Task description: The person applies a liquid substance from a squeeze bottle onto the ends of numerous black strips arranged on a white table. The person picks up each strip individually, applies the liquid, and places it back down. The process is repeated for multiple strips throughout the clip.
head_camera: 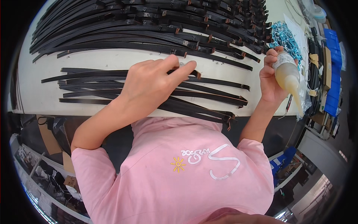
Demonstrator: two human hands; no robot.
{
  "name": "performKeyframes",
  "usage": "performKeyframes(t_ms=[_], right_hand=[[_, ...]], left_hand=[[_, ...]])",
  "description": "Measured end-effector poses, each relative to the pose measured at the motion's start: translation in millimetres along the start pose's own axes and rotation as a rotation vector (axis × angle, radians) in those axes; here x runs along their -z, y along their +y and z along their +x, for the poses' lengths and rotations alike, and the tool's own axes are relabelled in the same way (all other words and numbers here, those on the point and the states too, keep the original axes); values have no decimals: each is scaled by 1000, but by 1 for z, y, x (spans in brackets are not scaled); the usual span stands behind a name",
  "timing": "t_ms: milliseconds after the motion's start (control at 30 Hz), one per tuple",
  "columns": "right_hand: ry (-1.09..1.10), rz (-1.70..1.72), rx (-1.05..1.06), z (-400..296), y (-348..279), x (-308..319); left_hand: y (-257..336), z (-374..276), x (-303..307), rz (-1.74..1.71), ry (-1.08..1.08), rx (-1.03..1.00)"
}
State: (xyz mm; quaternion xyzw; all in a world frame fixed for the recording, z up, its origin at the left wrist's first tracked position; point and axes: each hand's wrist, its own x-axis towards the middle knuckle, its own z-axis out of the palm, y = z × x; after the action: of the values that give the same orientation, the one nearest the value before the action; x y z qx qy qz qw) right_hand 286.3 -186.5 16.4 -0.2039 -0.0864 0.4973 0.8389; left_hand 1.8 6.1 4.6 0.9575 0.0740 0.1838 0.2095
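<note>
My left hand [158, 81] is over a black strap [92, 75], its index finger and thumb near the strap's bent, brown-edged end [198, 74]. Its other fingers are hidden below the palm, so whether it grips the strap is unclear. Several more black straps [212, 95] lie loosely side by side under and around this hand, close to the table's front edge. At the right, my right hand [270, 81] is closed around a translucent squeeze bottle [288, 74] with yellowish contents. The bottle is tilted, its long nozzle pointing down towards the table's front edge.
Rows of black straps [112, 30] with upturned ends cover the back of the white table [89, 59]. A heap of blue and silvery metal pieces [284, 35] lies at the back right. Beyond it stand blue bins [332, 72] and a cardboard box [326, 68].
</note>
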Motion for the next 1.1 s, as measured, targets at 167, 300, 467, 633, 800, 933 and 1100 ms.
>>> performKeyframes(t_ms=[167,300,467,633,800,933,1100], right_hand=[[67,-255,213,-7,13,-9],[202,-636,508,-8,41,-35],[103,-970,812,-14,64,-39],[173,-1218,988,-26,64,-36],[120,-1304,1042,-38,62,-26],[127,-1399,1075,-45,66,-22],[158,-1468,1125,-48,69,-18]], left_hand=[[-23,-18,25,-415,-41,252],[-26,-19,28,-527,-41,256],[-5,3,5,-643,-7,323],[-6,5,-5,-603,-35,349],[-5,6,-6,-604,-25,368],[-5,6,-6,-581,-40,385],[-5,5,-9,-584,-11,376]])
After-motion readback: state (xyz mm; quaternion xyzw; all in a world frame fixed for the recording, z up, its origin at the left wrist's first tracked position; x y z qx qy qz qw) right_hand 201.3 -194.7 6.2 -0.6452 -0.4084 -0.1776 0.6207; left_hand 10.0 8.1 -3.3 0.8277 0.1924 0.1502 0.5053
